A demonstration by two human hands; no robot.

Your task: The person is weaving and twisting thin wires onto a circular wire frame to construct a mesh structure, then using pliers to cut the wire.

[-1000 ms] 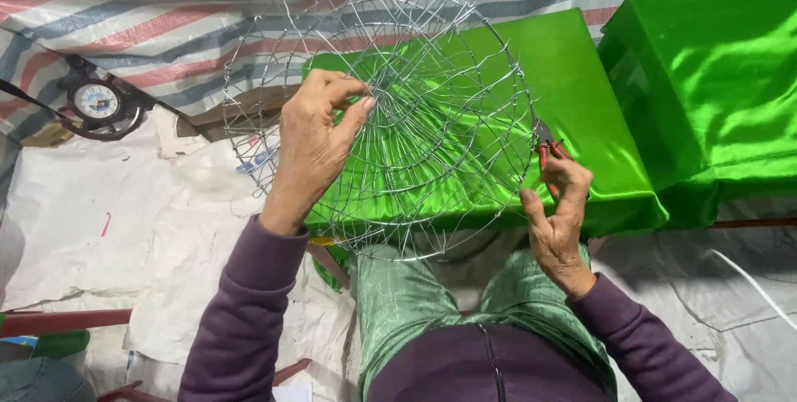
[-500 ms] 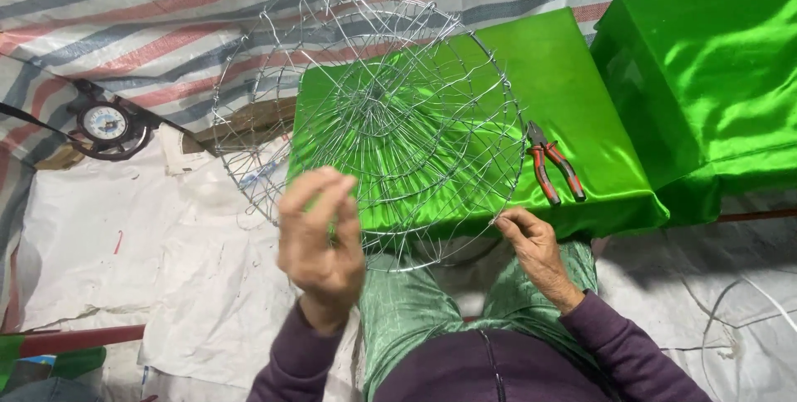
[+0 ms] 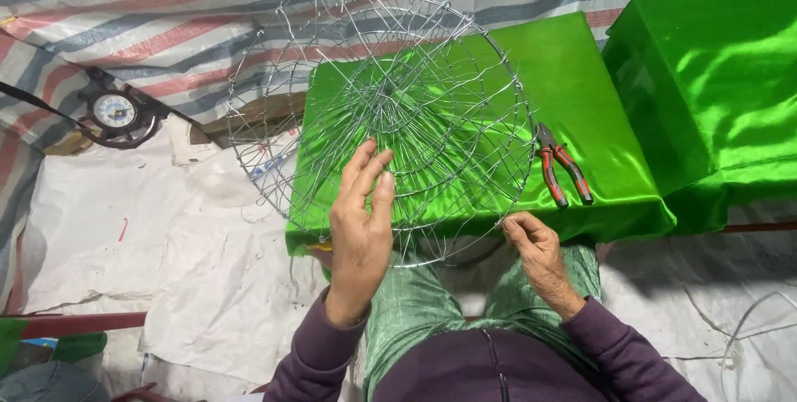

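Pliers (image 3: 564, 165) are off the right hand (image 3: 535, 253) since a second ago and now lie on the green cloth-covered block (image 3: 598, 103), just right of the wire frame (image 3: 382, 112). Left hand (image 3: 361, 228) has shifted from the frame's upper left, down past its lower edge half a second ago, and is now back up over the lower middle of the frame, fingers (image 3: 365, 171) straight and close together, laid flat against the wires, not curled round any. Right hand sits at the frame's lower right rim, fingertips pinched together on the outer wire there; the exact strand held is too fine to tell. Frame is a round dome of thin silver wire with rings and spokes, tilted up toward the camera, its lower part over the green block and its upper left part over the striped tarp (image 3: 166, 12). Second green-covered block (image 3: 714, 78) stands right of the frame, beyond the pliers, with a narrow gap between the two blocks. Round dial gauge in a dark bracket (image 3: 116, 112) lies well left of the frame. White sheeting (image 3: 166, 253) covers the ground below left of the frame. Person's green trousers (image 3: 423, 302) and purple sleeves (image 3: 614, 352) show below the frame.
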